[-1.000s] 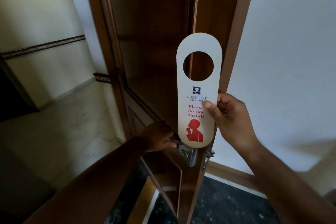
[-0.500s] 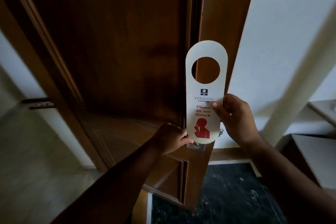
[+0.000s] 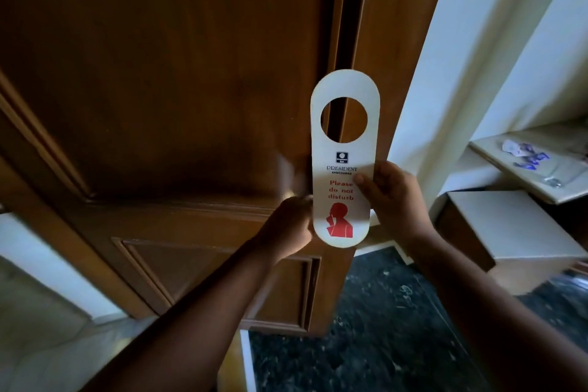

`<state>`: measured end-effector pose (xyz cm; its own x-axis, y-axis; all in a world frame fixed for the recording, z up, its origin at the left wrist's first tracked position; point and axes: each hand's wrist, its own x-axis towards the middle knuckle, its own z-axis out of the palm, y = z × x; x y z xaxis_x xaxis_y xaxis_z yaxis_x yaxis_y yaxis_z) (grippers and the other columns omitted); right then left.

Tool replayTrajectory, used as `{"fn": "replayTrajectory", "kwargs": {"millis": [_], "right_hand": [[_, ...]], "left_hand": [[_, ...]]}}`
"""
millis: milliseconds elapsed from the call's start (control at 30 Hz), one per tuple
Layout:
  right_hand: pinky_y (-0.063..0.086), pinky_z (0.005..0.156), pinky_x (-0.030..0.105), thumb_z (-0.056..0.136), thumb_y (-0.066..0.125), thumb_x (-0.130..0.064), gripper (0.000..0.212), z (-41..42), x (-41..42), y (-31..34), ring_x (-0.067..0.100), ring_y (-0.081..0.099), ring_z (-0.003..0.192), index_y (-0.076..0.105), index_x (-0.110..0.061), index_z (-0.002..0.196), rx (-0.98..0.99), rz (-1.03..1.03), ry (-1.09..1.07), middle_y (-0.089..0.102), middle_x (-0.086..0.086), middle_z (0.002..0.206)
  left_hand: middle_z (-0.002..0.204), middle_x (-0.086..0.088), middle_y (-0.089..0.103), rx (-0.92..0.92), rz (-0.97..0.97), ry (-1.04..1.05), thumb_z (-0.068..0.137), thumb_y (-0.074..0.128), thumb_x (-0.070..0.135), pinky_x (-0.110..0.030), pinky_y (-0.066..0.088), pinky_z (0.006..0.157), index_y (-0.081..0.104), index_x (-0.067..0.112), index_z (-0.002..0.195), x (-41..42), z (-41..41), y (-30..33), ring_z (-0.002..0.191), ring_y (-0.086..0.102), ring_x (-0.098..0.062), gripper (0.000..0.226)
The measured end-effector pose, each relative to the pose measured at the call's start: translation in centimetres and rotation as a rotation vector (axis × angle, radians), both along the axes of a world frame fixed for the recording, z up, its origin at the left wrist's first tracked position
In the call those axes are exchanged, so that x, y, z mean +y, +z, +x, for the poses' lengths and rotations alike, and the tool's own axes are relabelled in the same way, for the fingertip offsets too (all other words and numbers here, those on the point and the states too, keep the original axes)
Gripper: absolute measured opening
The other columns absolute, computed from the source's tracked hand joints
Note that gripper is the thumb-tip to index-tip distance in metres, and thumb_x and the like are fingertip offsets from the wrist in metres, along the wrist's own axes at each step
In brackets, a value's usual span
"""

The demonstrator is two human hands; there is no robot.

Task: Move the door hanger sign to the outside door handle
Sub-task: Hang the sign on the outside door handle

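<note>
A white door hanger sign (image 3: 345, 149) with a round hole and red "Please do not disturb" print stands upright in front of the edge of the brown wooden door (image 3: 165, 99). My right hand (image 3: 391, 200) pinches its right side, thumb on the front. My left hand (image 3: 294, 226) is closed on the door handle just left of the sign's lower end. The handle itself is hidden under the hand and the sign.
The door frame (image 3: 391, 41) and a white wall (image 3: 471, 41) stand to the right. A low cabinet (image 3: 509, 232) and a shelf with small items (image 3: 534, 162) are at the far right. Dark marble floor (image 3: 366, 328) lies below; pale floor shows beyond the door at left.
The door has swung further towards the frame, narrowing the gap, with my left hand on the handle. The sign and my right hand have stayed in front of the door edge.
</note>
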<state>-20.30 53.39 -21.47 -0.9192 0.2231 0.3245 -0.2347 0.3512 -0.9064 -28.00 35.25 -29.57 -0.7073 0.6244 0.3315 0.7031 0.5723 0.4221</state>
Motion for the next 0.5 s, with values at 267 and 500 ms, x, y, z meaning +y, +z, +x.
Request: {"fn": "replayTrajectory", "kwargs": {"millis": [267, 500], "right_hand": [[0.055, 0.057, 0.014, 0.093, 0.059, -0.024, 0.008, 1.0, -4.6, -7.0, -0.003, 0.070, 0.075, 0.063, -0.018, 0.094, -0.156, 0.131, -0.020, 0.073, -0.004, 0.090], [0.059, 0.061, 0.019, 0.093, 0.059, -0.021, 0.013, 1.7, -7.9, -11.8, 0.001, 0.073, 0.076, 0.064, -0.013, 0.102, -0.299, 0.069, 0.041, 0.076, -0.001, 0.096]], "left_hand": [[0.074, -0.002, 0.068, -0.532, 0.749, 0.314, 0.100, 0.038, 0.052, -0.023, 0.049, 0.052, 0.066, 0.022, 0.082, -3.4, 3.9, -3.0, 0.062, 0.065, -0.011, 0.045], [0.087, -0.031, 0.069, -0.864, 0.859, 0.407, 0.092, 0.040, 0.058, -0.056, 0.058, 0.072, 0.065, 0.000, 0.098, -4.1, 6.1, -6.7, 0.080, 0.068, -0.048, 0.064]]}}
